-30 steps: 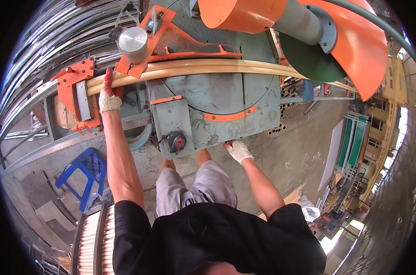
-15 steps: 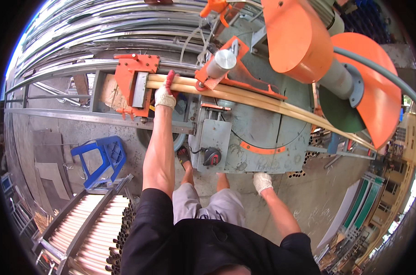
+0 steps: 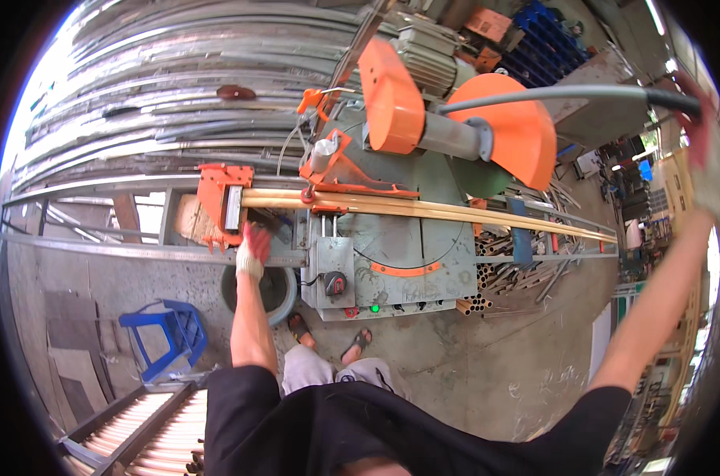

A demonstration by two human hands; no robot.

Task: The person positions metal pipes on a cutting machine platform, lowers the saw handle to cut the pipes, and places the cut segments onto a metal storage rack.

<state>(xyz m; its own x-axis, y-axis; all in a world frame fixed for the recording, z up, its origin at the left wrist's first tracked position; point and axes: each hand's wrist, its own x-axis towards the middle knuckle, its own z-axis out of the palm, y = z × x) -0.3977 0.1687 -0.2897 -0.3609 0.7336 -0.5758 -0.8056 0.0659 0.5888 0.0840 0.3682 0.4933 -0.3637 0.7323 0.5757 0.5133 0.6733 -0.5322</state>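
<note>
Several long tan tubes (image 3: 423, 209) lie side by side across the grey bed of a cut-off saw (image 3: 408, 242). Their left ends meet an orange stop block (image 3: 217, 197). My gloved left hand (image 3: 254, 247), fingers loosely extended and holding nothing I can see, is just on the near side of the tubes beside the stop. At far right, my gloved right hand (image 3: 700, 151) wraps round the black handle (image 3: 671, 101) of the saw's long grey lever. The orange blade guard (image 3: 507, 127) stands above the tubes; the blade itself is mostly hidden. An orange clamp (image 3: 320, 163) sits against the tubes.
A tape measure (image 3: 335, 283) rests on the machine's front plate, near a lit green button (image 3: 375, 309). A blue plastic stool (image 3: 165, 337) and a rack of cut tubes (image 3: 130, 428) are at lower left. Long metal bars (image 3: 177, 87) fill the back left.
My right hand has gone from the machine's front edge up to the lever handle. My left hand has let go of the tubes and drawn back toward me. The view has shifted.
</note>
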